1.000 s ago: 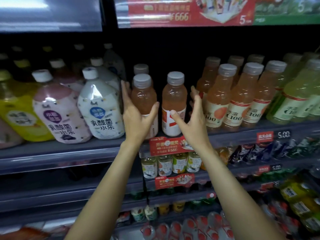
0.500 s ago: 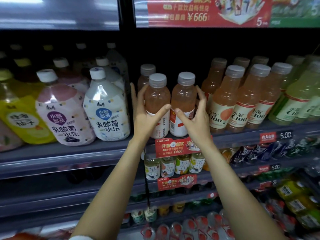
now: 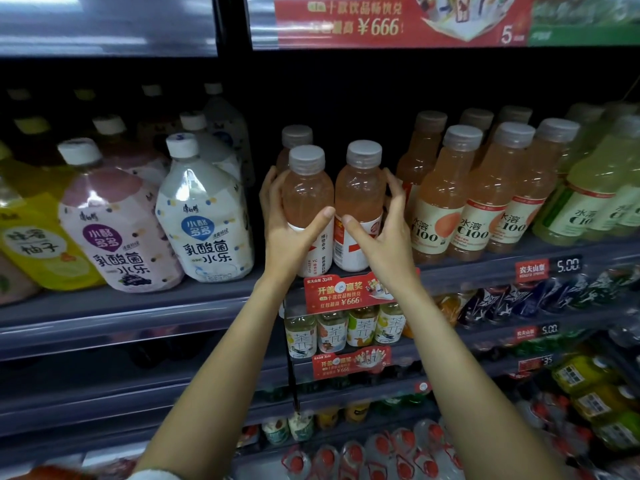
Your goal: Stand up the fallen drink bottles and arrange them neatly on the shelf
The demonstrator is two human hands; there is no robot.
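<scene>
Two pale-orange drink bottles with grey caps stand upright side by side at the front of the shelf (image 3: pixel 214 299). My left hand (image 3: pixel 289 233) grips the left bottle (image 3: pixel 306 199), thumb across its front and fingers round its far side. My right hand (image 3: pixel 384 233) grips the right bottle (image 3: pixel 360 192) the same way, mirrored. The two thumbs nearly meet between the bottles. A third bottle of this kind (image 3: pixel 296 136) stands upright behind the left one, mostly hidden.
Rows of orange C100 bottles (image 3: pixel 446 202) and green ones (image 3: pixel 588 202) stand close on the right. Large white, pink and yellow bottles (image 3: pixel 204 216) lean on the left. A red promo tag (image 3: pixel 349 292) hangs below. Lower shelves hold small bottles.
Both hands closed in from the sides onto the two bottles and pushed them together. The gap between the bottles has shut; they now stand nearly touching at the shelf front.
</scene>
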